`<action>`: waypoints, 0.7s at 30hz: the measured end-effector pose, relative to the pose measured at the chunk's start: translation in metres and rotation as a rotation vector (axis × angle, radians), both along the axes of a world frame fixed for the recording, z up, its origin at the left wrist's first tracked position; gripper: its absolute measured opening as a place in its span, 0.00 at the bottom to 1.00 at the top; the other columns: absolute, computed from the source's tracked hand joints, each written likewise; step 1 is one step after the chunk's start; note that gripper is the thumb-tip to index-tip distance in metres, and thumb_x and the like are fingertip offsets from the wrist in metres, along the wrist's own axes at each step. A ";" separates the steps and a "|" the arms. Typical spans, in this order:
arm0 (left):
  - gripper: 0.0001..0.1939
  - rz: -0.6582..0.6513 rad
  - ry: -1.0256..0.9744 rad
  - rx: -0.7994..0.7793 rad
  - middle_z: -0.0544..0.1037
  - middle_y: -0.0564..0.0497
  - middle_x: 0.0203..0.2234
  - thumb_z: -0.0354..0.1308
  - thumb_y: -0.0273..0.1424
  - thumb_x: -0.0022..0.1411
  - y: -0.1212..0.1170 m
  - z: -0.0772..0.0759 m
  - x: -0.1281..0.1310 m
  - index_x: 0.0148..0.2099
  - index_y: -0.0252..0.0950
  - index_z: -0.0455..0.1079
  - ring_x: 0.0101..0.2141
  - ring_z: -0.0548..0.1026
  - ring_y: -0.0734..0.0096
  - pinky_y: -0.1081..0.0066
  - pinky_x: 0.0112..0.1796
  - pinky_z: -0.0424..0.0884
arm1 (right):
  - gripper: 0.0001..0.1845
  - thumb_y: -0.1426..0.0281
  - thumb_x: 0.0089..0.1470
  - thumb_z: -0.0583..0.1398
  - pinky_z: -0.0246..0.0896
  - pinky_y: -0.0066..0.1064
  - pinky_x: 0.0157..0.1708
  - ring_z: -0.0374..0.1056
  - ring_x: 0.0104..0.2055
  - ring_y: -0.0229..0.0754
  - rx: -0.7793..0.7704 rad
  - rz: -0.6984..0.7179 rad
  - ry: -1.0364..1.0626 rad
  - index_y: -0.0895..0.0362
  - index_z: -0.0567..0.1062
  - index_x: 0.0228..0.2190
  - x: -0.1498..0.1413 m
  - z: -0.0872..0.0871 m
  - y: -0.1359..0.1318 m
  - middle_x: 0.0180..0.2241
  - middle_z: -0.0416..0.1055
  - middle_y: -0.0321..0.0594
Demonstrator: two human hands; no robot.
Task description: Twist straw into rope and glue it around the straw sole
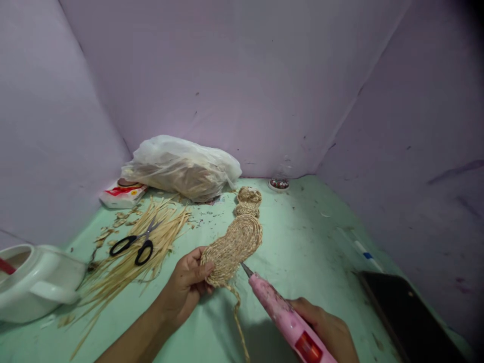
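My left hand (189, 280) pinches the near end of a sole-shaped piece of coiled straw braid (236, 244), thumb on top. A loose tail of the braid (237, 315) hangs down from its near edge. My right hand (323, 322) is wrapped round a pink hot glue gun (278, 310) with a red switch. The gun's metal nozzle points at the right edge of the sole piece, at or very close to it; I cannot tell if they touch. Just beyond lies a smaller coiled straw piece (248, 200).
Black-handled scissors (138, 242) lie on loose straw strands (159, 227) at left. Also around are a white pitcher-like container (41, 282), a plastic bag (185, 166), a red-and-white packet (124, 194), a clear jar (279, 184) at the back, and a black phone-like slab (408, 317) at right.
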State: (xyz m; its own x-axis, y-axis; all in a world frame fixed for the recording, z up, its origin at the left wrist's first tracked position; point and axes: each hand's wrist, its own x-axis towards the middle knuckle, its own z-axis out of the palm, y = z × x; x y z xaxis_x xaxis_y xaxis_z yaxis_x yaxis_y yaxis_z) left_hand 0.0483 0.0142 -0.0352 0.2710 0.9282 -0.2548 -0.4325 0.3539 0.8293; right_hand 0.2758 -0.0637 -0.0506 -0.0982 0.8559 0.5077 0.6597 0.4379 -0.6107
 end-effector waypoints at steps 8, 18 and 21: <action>0.17 0.011 -0.002 -0.001 0.72 0.51 0.24 0.67 0.31 0.44 0.000 0.000 0.001 0.36 0.30 0.68 0.21 0.65 0.80 0.81 0.17 0.62 | 0.11 0.60 0.52 0.54 0.61 0.23 0.20 0.68 0.22 0.37 -0.073 0.023 0.126 0.51 0.72 0.34 0.001 -0.003 -0.001 0.23 0.72 0.35; 0.16 -0.007 -0.011 0.010 0.71 0.51 0.24 0.66 0.31 0.46 0.000 -0.004 -0.001 0.37 0.30 0.68 0.20 0.65 0.81 0.82 0.17 0.62 | 0.12 0.60 0.56 0.51 0.64 0.27 0.27 0.68 0.24 0.37 0.017 0.041 0.269 0.51 0.69 0.36 -0.009 0.007 -0.001 0.27 0.70 0.37; 0.17 -0.004 -0.010 0.008 0.72 0.51 0.24 0.66 0.31 0.46 0.001 -0.004 -0.001 0.38 0.30 0.68 0.20 0.65 0.81 0.81 0.17 0.62 | 0.13 0.59 0.55 0.51 0.63 0.26 0.24 0.69 0.26 0.38 0.011 0.054 0.243 0.52 0.70 0.37 -0.006 0.006 -0.001 0.28 0.71 0.38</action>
State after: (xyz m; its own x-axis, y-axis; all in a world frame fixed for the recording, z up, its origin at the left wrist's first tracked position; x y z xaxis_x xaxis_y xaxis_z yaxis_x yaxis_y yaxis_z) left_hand 0.0475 0.0147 -0.0388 0.2770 0.9292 -0.2447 -0.4392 0.3489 0.8279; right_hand 0.2698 -0.0649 -0.0445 -0.0175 0.8471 0.5312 0.4695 0.4760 -0.7436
